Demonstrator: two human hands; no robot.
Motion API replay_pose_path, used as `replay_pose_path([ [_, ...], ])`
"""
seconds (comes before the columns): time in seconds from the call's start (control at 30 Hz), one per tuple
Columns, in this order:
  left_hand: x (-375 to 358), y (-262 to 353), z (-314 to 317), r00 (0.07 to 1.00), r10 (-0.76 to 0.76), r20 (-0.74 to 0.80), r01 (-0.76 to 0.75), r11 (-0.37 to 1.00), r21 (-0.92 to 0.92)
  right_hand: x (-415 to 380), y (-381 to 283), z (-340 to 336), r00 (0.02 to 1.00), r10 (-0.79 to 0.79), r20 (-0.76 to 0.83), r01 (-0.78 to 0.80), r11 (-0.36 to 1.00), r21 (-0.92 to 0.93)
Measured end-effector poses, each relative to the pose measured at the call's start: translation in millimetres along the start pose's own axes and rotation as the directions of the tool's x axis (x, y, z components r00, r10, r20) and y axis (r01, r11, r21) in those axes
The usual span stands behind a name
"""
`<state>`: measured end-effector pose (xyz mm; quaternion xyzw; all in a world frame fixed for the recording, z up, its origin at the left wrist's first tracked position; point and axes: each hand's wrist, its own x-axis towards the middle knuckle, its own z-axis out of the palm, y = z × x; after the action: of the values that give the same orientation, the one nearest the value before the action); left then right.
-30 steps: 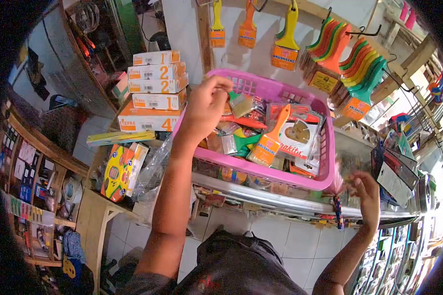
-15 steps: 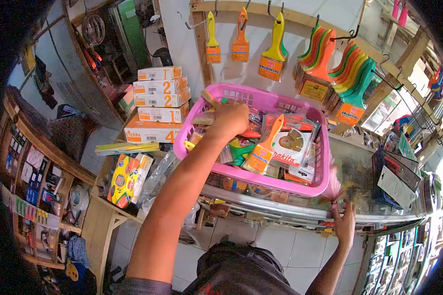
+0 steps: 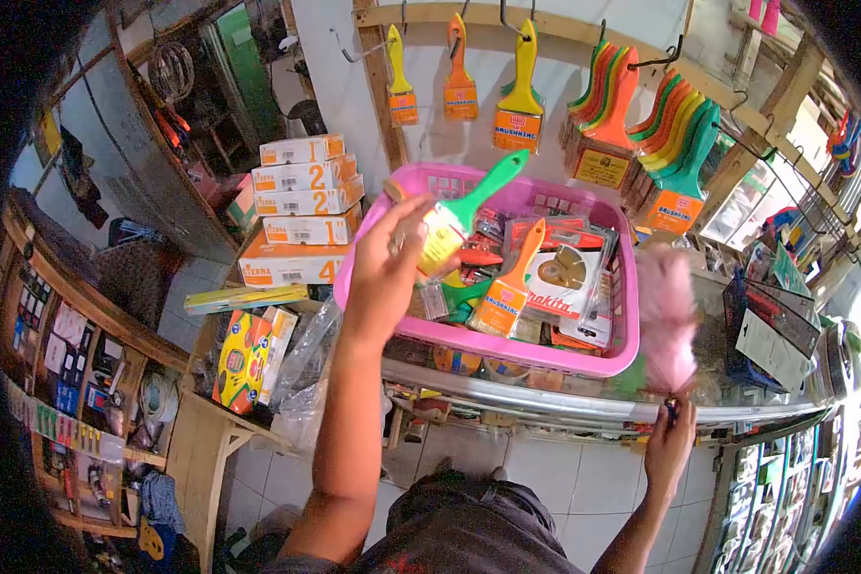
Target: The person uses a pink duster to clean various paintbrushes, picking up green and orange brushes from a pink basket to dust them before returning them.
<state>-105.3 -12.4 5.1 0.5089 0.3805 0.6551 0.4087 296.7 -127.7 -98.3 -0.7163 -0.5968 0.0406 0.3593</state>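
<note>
My left hand (image 3: 389,273) is closed around the bristle end of a green-handled paintbrush (image 3: 461,212), holding it over the left part of a pink plastic basket (image 3: 555,361). The brush handle points up and to the right. Inside the basket, an orange-handled paintbrush (image 3: 510,287) leans beside a packaged Makita disc (image 3: 557,285), among other packaged goods. At the counter's front edge, my right hand (image 3: 672,440) grips the dark handle of a pink duster (image 3: 668,316). The duster's fluffy head is blurred and stands up just right of the basket.
Paintbrushes (image 3: 517,91) in several colours hang from hooks on the back wall. Stacked white-and-orange boxes (image 3: 301,230) stand left of the basket, with a yellow box (image 3: 247,359) in front. A dark wire tray (image 3: 761,335) sits right on the glass counter (image 3: 564,387).
My left hand has come up out of the basket's left side, now holding the green-handled paintbrush. The pink duster in my right hand has swung upward and fluffed out.
</note>
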Motion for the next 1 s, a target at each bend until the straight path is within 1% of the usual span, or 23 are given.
replay_pose_path([
  [0.03, -12, -1, 6, 0.999, -0.044, 0.018, 0.046, 0.987, -0.157, -1, -5, -6, 0.999, 0.004, -0.032, -0.003, 0.999, 0.053],
  [0.07, -22, -2, 11, 0.995, -0.084, 0.044, 0.094, 0.946, -0.309, -4, -2, -12, 1.0, 0.009, -0.023, -0.009, 1.0, 0.018],
  [0.1, -29, -7, 15, 0.996, -0.075, 0.057, 0.092, 0.91, -0.405, -5, -7, -15, 0.997, -0.033, -0.065, 0.038, 0.996, 0.082],
  [0.17, -37, -9, 26, 0.995, -0.047, 0.093, 0.088, 0.85, -0.519, -9, -22, -17, 0.983, -0.104, -0.153, 0.134, 0.97, 0.201],
  [0.2, -39, -13, 30, 0.995, -0.058, 0.078, 0.091, 0.833, -0.546, -16, -29, -15, 0.991, 0.0, -0.133, 0.048, 0.932, 0.359],
  [0.23, -40, -17, 34, 0.996, -0.068, 0.065, 0.093, 0.814, -0.573, -15, -34, -16, 0.975, -0.171, -0.142, 0.199, 0.956, 0.216],
  [0.27, -41, -21, 38, 0.996, -0.077, 0.051, 0.092, 0.794, -0.601, -11, -39, -17, 0.933, -0.339, -0.125, 0.348, 0.935, 0.068],
  [0.3, -41, -25, 41, 0.993, -0.08, 0.089, 0.119, 0.76, -0.639, -12, -43, -9, 0.946, -0.302, -0.12, 0.321, 0.926, 0.2],
  [0.37, -39, -33, 47, 0.984, -0.071, 0.162, 0.166, 0.687, -0.708, -16, -51, 6, 0.968, -0.228, -0.109, 0.252, 0.855, 0.454],
  [0.43, -40, -28, 58, 0.975, -0.074, 0.208, 0.215, 0.524, -0.824, -21, -81, 6, 0.997, -0.072, 0.023, 0.035, 0.705, 0.708],
  [0.5, -44, -33, 63, 0.965, -0.087, 0.249, 0.264, 0.373, -0.89, -22, -79, 12, 0.992, -0.125, 0.033, 0.061, 0.681, 0.73],
  [0.53, -44, -34, 66, 0.961, -0.106, 0.257, 0.278, 0.343, -0.897, -21, -80, 14, 0.988, -0.153, 0.033, 0.079, 0.667, 0.741],
  [0.6, -45, -34, 71, 0.951, -0.144, 0.275, 0.305, 0.279, -0.91, -21, -95, 9, 0.994, -0.076, 0.074, -0.003, 0.67, 0.742],
  [0.63, -45, -35, 74, 0.953, -0.125, 0.276, 0.301, 0.296, -0.906, -20, -100, 7, 0.995, -0.042, 0.088, -0.037, 0.668, 0.743],
  [0.67, -46, -36, 77, 0.956, -0.106, 0.274, 0.293, 0.313, -0.903, -20, -96, 8, 0.994, -0.074, 0.084, -0.012, 0.675, 0.738],
  [0.8, -43, -45, 78, 0.957, -0.075, 0.281, 0.287, 0.413, -0.864, -26, -96, 6, 0.99, -0.023, 0.141, -0.09, 0.662, 0.744],
  [0.9, -43, -51, 75, 0.94, -0.07, 0.333, 0.333, 0.385, -0.861, -26, -96, 4, 0.988, -0.016, 0.155, -0.105, 0.666, 0.739],
  [1.0, -40, -47, 73, 0.929, -0.084, 0.36, 0.363, 0.388, -0.847, -27, -92, 3, 0.994, -0.039, 0.1, -0.044, 0.706, 0.707],
])
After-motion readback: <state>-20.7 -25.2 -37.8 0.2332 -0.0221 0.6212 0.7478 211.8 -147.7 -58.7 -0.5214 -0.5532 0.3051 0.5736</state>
